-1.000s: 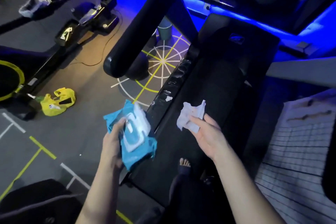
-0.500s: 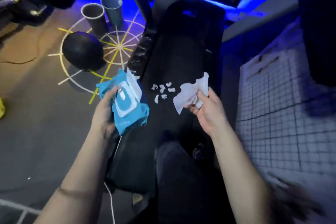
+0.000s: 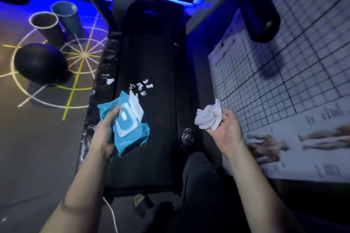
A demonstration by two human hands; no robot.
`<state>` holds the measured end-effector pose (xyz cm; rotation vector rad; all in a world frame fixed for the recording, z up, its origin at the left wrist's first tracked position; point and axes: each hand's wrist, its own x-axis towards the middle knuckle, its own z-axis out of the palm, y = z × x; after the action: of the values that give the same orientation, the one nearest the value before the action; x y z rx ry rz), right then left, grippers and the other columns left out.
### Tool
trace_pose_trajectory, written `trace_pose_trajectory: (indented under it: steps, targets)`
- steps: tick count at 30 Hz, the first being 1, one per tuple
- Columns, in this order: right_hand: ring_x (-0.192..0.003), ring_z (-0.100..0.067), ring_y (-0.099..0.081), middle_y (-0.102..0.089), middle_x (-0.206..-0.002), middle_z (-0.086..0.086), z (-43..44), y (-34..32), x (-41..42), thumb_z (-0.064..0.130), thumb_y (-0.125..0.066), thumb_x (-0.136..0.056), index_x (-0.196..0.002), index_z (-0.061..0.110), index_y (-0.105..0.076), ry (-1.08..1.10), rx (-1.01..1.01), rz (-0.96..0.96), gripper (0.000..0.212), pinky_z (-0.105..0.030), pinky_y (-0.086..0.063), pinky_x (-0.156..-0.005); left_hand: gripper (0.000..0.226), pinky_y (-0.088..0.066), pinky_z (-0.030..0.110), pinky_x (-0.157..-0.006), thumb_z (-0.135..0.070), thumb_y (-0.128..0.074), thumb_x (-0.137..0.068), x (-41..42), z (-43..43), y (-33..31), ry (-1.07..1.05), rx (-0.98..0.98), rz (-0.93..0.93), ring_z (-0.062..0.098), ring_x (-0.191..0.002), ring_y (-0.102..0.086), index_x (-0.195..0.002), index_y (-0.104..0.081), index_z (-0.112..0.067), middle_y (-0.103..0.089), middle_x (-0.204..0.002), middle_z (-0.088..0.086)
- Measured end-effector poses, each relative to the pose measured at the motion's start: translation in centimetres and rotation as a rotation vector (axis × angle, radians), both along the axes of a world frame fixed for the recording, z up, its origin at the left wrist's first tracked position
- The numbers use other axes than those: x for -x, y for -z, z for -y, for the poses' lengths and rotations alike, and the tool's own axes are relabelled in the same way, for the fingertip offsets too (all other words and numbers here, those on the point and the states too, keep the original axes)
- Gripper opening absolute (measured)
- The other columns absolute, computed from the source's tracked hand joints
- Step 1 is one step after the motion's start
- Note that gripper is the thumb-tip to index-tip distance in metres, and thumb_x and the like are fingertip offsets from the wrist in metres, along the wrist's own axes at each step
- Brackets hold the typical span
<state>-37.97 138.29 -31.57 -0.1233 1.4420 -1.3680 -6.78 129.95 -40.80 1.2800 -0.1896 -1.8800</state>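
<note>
Head view looks down on the long black treadmill belt (image 3: 151, 58). My left hand (image 3: 105, 135) grips a soft blue plastic pack of wet wipes (image 3: 132, 139) over the belt's left edge. My thumb lies across the top of the pack and my fingers curl beneath it. The pack's white hinged lid (image 3: 136, 107) stands open at the end farthest from my wrist. My right hand (image 3: 228, 131) is palm up, just past the belt's right edge, and its curled fingertips pinch a crumpled white wipe (image 3: 208, 119) that sticks out towards the belt. Small torn white paper scraps (image 3: 141, 86) lie on the belt just beyond the pack. A black round ball (image 3: 40, 63) sits on the floor, well left of the belt.
</note>
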Motion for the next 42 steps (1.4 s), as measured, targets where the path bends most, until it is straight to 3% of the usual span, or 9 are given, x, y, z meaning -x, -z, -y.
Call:
trace_pose_trajectory:
  steps: [6,10,13,17,19,24,33,38,42]
  targets:
    - [-0.085,-0.021,-0.072,-0.072,-0.093,-0.013,-3.2,1.5,1.1,0.023,-0.047,-0.104,-0.086,0.004,-0.075,0.031,-0.076,0.060,0.038,-0.031,-0.054,-0.084,0.036,-0.067,0.049,-0.074,-0.035,-0.067,-0.102,1.7,-0.1,1.1,0.074,0.000,-0.034,0.026,-0.099,-0.079,-0.133,-0.071,-0.017,-0.079,-0.119,0.009]
    - [-0.095,-0.012,-0.071,-0.076,-0.100,0.000,-5.8,3.7,3.6,0.031,-0.055,-0.104,-0.097,0.028,-0.072,0.065,-0.171,0.129,0.019,-0.034,-0.053,-0.092,0.049,-0.065,0.050,-0.079,-0.035,-0.073,-0.098,4.2,0.1,2.8,0.176,0.006,0.035,0.031,-0.107,-0.077,-0.141,-0.066,-0.013,-0.075,-0.129,0.014]
    - [-0.094,-0.007,-0.072,-0.065,-0.133,-0.014,-7.5,6.0,4.8,0.016,-0.049,-0.106,-0.127,0.003,-0.062,0.101,-0.185,0.155,0.029,-0.019,-0.056,-0.083,0.055,-0.062,0.057,-0.089,-0.035,-0.079,-0.092,6.2,-0.3,4.5,0.238,-0.003,0.053,0.036,-0.115,-0.074,-0.141,-0.065,-0.013,-0.073,-0.131,0.016]
    - [-0.078,-0.009,-0.071,-0.065,-0.114,-0.005,-8.3,9.1,6.6,0.004,-0.053,-0.101,-0.125,-0.004,-0.059,0.147,-0.262,0.161,0.026,-0.014,-0.054,-0.059,0.046,-0.064,0.056,-0.085,-0.034,-0.075,-0.097,7.4,-1.4,7.1,0.247,-0.029,0.114,0.033,-0.106,-0.077,-0.137,-0.066,-0.012,-0.076,-0.124,0.015]
    - [-0.076,-0.007,-0.073,-0.072,-0.109,-0.007,-8.3,11.9,7.8,0.007,-0.055,-0.100,-0.109,0.000,-0.067,0.096,-0.301,0.185,0.016,-0.014,-0.054,-0.063,0.044,-0.065,0.049,-0.073,-0.033,-0.075,-0.095,6.8,-2.4,8.4,0.243,-0.033,0.170,0.031,-0.095,-0.079,-0.133,-0.068,-0.012,-0.076,-0.121,0.017]
    - [-0.115,-0.018,-0.063,-0.066,-0.126,-0.010,-8.3,18.4,10.6,0.011,-0.056,-0.102,-0.133,0.002,-0.060,0.081,-0.276,0.301,0.032,-0.031,-0.046,-0.106,0.045,-0.066,0.051,-0.075,-0.034,-0.076,-0.094,6.5,-4.8,11.1,0.185,-0.039,0.286,0.031,-0.091,-0.080,-0.134,-0.069,-0.014,-0.077,-0.121,0.016]
    - [-0.094,-0.032,-0.075,-0.071,-0.110,-0.027,-14.6,25.4,12.6,0.010,-0.056,-0.102,-0.121,-0.007,-0.062,0.243,-0.383,0.208,0.026,-0.034,-0.062,-0.070,0.048,-0.058,0.064,-0.094,-0.030,-0.081,-0.092,13.0,-4.4,15.7,0.301,-0.118,0.377,0.042,-0.113,-0.073,-0.133,-0.071,-0.007,-0.074,-0.127,0.021]
    - [-0.094,-0.033,-0.075,-0.077,-0.097,-0.014,-14.8,33.1,10.1,-0.002,-0.053,-0.100,-0.113,-0.001,-0.068,0.345,-0.415,0.112,0.020,-0.038,-0.058,-0.086,0.026,-0.066,0.043,-0.068,-0.021,-0.077,-0.097,16.6,-0.4,22.7,0.410,-0.041,0.424,0.028,-0.085,-0.080,-0.119,-0.071,-0.009,-0.080,-0.108,0.016]
    - [-0.094,-0.022,-0.075,-0.078,-0.093,-0.011,-12.1,41.5,9.2,0.001,-0.062,-0.096,-0.105,0.012,-0.076,0.401,-0.409,0.038,0.020,-0.038,-0.055,-0.099,0.031,-0.067,0.048,-0.073,-0.023,-0.077,-0.097,17.4,1.7,30.5,0.416,-0.019,0.376,0.029,-0.092,-0.080,-0.125,-0.070,-0.011,-0.080,-0.111,0.014]
